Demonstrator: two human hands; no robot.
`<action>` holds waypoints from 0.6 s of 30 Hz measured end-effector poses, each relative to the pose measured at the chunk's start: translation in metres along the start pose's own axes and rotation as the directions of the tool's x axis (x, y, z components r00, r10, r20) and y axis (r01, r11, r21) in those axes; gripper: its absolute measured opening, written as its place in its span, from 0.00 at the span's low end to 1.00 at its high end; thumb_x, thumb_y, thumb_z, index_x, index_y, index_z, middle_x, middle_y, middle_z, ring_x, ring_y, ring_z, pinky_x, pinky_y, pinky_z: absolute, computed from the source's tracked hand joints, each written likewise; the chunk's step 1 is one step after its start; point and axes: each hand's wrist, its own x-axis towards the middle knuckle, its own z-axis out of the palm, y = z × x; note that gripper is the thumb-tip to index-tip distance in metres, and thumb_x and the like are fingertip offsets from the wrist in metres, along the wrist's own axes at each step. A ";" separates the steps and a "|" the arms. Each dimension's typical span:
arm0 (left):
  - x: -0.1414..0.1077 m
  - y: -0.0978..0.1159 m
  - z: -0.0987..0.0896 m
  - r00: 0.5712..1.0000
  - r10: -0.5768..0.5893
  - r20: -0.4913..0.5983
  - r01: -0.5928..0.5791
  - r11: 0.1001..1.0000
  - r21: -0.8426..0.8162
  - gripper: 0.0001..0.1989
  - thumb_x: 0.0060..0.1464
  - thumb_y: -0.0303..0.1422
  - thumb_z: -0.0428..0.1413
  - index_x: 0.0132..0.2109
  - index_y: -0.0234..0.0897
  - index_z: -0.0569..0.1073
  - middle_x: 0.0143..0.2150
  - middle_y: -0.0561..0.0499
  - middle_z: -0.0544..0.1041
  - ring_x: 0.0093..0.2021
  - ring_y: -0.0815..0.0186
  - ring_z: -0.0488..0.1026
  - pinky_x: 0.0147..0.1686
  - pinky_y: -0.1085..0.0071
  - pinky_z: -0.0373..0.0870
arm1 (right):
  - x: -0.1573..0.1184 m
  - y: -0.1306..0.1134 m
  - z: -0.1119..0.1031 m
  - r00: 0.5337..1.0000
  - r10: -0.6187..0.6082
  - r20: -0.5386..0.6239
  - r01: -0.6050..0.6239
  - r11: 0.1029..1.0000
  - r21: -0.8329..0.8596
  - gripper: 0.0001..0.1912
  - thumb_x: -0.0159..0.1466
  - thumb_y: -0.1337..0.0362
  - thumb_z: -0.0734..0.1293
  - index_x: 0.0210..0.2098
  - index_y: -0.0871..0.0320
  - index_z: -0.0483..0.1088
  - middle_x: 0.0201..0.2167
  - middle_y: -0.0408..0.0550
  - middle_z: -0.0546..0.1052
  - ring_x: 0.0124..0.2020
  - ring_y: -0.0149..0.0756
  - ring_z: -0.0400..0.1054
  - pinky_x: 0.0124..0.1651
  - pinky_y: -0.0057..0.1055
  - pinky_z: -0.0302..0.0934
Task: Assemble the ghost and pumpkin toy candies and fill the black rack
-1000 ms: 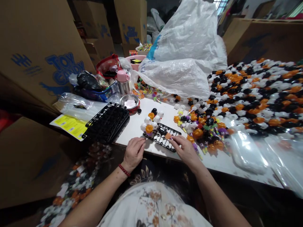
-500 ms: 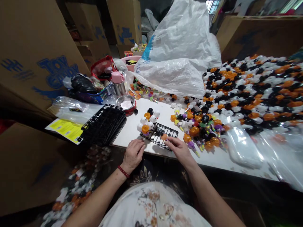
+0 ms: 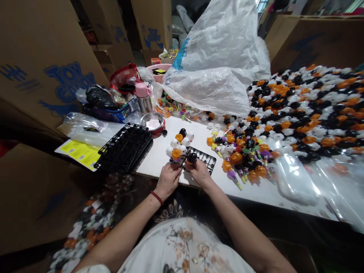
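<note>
Our right hand (image 3: 200, 174) pinches a glossy, rounded black-and-orange piece (image 3: 192, 157) over the flat, black plastic lattice (image 3: 210, 160); whether our curled left hand (image 3: 168, 179) grips anything, we cannot tell. Both have drawn closer together since earlier.

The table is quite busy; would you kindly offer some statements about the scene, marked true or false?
1. A red bracelet circles the wrist of the left hand. True.
2. The stack of trays is right of that hand. False: the stack is left.
3. The flask has a pink lid. True.
4. The right hand is on the clear bags. False: the right hand is over a black tray.
5. The white sack rises beyond that tray. True.
</note>
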 end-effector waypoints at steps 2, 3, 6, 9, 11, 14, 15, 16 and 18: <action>0.000 -0.001 0.001 1.000 0.006 -0.004 -0.007 1.000 -0.024 0.11 0.62 0.28 0.52 0.47 0.39 0.77 0.48 0.45 0.78 0.49 0.58 0.72 0.47 0.57 0.71 | 0.001 -0.005 -0.002 0.999 -0.026 0.031 0.028 0.998 -0.061 0.08 0.61 0.59 0.63 0.35 0.57 0.69 0.31 0.47 0.76 0.33 0.38 0.69 0.37 0.32 0.63; -0.001 -0.001 0.001 1.000 0.010 -0.005 -0.010 0.999 -0.036 0.11 0.62 0.28 0.52 0.47 0.39 0.76 0.48 0.45 0.78 0.50 0.58 0.72 0.48 0.57 0.71 | 0.002 -0.008 -0.004 0.997 -0.041 0.058 0.047 0.993 -0.104 0.07 0.62 0.60 0.63 0.35 0.57 0.69 0.32 0.48 0.76 0.34 0.38 0.69 0.38 0.32 0.63; -0.001 0.000 0.000 1.000 0.017 -0.006 -0.017 0.998 -0.058 0.11 0.61 0.27 0.51 0.47 0.39 0.76 0.49 0.45 0.77 0.50 0.58 0.71 0.50 0.56 0.71 | 0.002 -0.016 -0.009 0.987 -0.080 0.141 0.112 0.965 -0.237 0.05 0.62 0.65 0.62 0.35 0.57 0.69 0.34 0.49 0.76 0.35 0.39 0.69 0.40 0.32 0.62; -0.002 0.000 0.000 1.000 0.024 -0.003 -0.024 0.998 -0.064 0.11 0.61 0.26 0.51 0.46 0.39 0.77 0.50 0.45 0.77 0.51 0.57 0.71 0.51 0.55 0.71 | 0.004 -0.022 -0.010 0.982 -0.102 0.159 0.145 0.948 -0.284 0.06 0.61 0.69 0.61 0.36 0.58 0.69 0.35 0.50 0.76 0.36 0.39 0.69 0.40 0.32 0.61; -0.002 0.000 0.000 1.000 0.030 0.000 -0.030 0.997 -0.067 0.11 0.61 0.26 0.51 0.46 0.38 0.76 0.50 0.44 0.77 0.51 0.57 0.71 0.52 0.55 0.71 | 0.006 -0.024 -0.010 0.981 -0.108 0.163 0.149 0.952 -0.268 0.06 0.61 0.70 0.61 0.35 0.58 0.69 0.34 0.50 0.76 0.35 0.38 0.68 0.39 0.30 0.61; -0.002 -0.002 0.001 0.999 0.048 -0.005 -0.049 0.997 -0.068 0.11 0.61 0.25 0.51 0.47 0.37 0.75 0.50 0.44 0.76 0.52 0.57 0.70 0.52 0.55 0.71 | 0.008 -0.026 -0.007 0.983 -0.071 0.172 0.114 0.961 -0.252 0.04 0.60 0.70 0.63 0.33 0.58 0.69 0.31 0.46 0.75 0.33 0.36 0.68 0.36 0.28 0.59; -0.003 -0.003 0.001 0.998 0.054 -0.013 -0.055 0.996 -0.067 0.11 0.61 0.25 0.51 0.47 0.37 0.75 0.50 0.44 0.76 0.52 0.57 0.70 0.52 0.55 0.71 | 0.009 -0.026 -0.006 0.984 -0.055 0.171 0.099 0.962 -0.256 0.03 0.60 0.69 0.63 0.33 0.58 0.70 0.30 0.46 0.75 0.32 0.36 0.68 0.35 0.27 0.59; -0.003 -0.004 0.002 0.998 0.060 -0.023 -0.061 0.996 -0.067 0.11 0.60 0.25 0.51 0.47 0.37 0.75 0.50 0.44 0.76 0.52 0.57 0.70 0.52 0.55 0.71 | 0.009 -0.025 -0.004 0.985 -0.045 0.168 0.089 0.961 -0.261 0.03 0.59 0.70 0.64 0.33 0.58 0.70 0.30 0.45 0.75 0.32 0.36 0.68 0.34 0.27 0.59; -0.003 -0.004 0.002 0.997 0.064 -0.032 -0.066 0.996 -0.063 0.11 0.60 0.24 0.52 0.47 0.37 0.75 0.49 0.44 0.76 0.51 0.58 0.70 0.52 0.56 0.71 | 0.009 -0.024 -0.001 0.987 -0.037 0.157 0.078 0.961 -0.265 0.03 0.59 0.70 0.65 0.33 0.59 0.71 0.31 0.46 0.76 0.32 0.36 0.69 0.35 0.27 0.59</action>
